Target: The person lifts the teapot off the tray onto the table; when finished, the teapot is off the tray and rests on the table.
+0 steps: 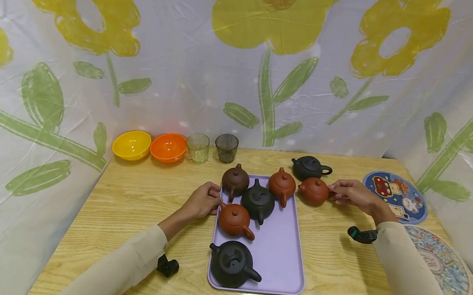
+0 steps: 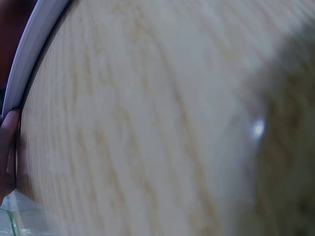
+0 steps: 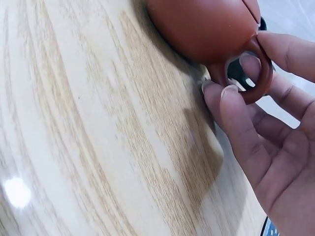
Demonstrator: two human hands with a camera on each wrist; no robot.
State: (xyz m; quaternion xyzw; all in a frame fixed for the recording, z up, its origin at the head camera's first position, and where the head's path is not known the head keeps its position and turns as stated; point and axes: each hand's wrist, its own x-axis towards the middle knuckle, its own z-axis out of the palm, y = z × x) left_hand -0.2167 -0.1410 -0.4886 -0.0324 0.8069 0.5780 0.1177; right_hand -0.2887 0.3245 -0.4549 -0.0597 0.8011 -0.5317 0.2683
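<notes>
My right hand (image 1: 353, 194) pinches the handle of a small reddish-brown clay teapot (image 1: 314, 191), right of the tray. In the right wrist view, thumb and fingers close about its looped handle (image 3: 266, 81). My left hand (image 1: 203, 201) holds the left rim of a lilac tray (image 1: 280, 253), fingertips at its edge; the left wrist view shows them by the tray's side (image 2: 22, 61). On the tray stand a dark brown teapot (image 1: 235, 182), two reddish teapots (image 1: 282, 185) and two black teapots (image 1: 233, 263). Another black teapot (image 1: 307, 167) stands behind the pinched one.
Along the back left stand a yellow bowl (image 1: 132, 146), an orange bowl (image 1: 168, 148), a greenish clear glass (image 1: 197, 149) and a dark grey glass (image 1: 226, 148). Two round patterned mats (image 1: 414, 191) lie at the right. A flowered cloth (image 1: 174, 87) hangs behind the wooden table (image 1: 132, 199).
</notes>
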